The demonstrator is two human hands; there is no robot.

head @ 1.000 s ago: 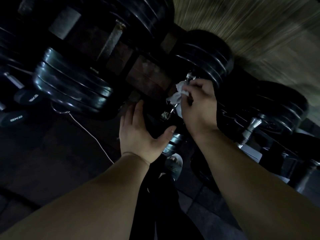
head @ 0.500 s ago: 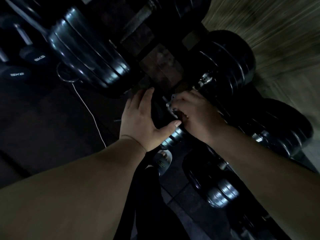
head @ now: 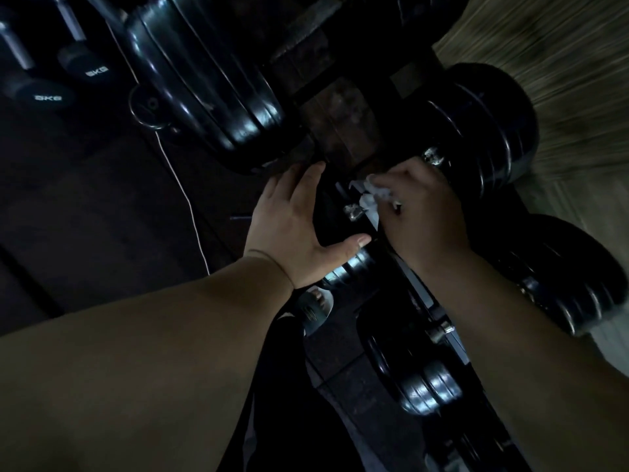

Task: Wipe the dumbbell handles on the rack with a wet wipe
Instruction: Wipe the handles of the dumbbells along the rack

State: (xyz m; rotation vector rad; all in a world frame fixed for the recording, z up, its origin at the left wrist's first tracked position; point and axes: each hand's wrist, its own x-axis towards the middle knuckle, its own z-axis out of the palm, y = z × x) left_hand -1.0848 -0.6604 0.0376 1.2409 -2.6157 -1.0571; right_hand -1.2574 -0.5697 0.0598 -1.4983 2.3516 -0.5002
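Note:
In the dim centre of the view, my right hand point(head: 422, 212) grips a crumpled white wet wipe point(head: 369, 199) wrapped over the chrome handle of a black dumbbell point(head: 490, 131) on the rack. The handle is mostly hidden under the hand; its chrome collar point(head: 433, 156) shows just beyond my knuckles. My left hand point(head: 292, 226) lies flat with straight fingers and spread thumb against the near black plate stack point(head: 350, 267) of the same dumbbell, holding nothing.
A large black plate dumbbell point(head: 204, 80) sits at upper left, more dumbbells at right point(head: 578, 284) and lower centre point(head: 425, 386). Small 8 kg weights point(head: 47, 95) lie far left. A thin white cord point(head: 190, 206) crosses the dark floor. A foot in a sandal point(head: 315, 306) stands below.
My right hand slid the wipe back along the handle toward the near plates, then shifted slightly so more of the wipe shows. The camera view swung; my left hand stayed pressed on the plates.

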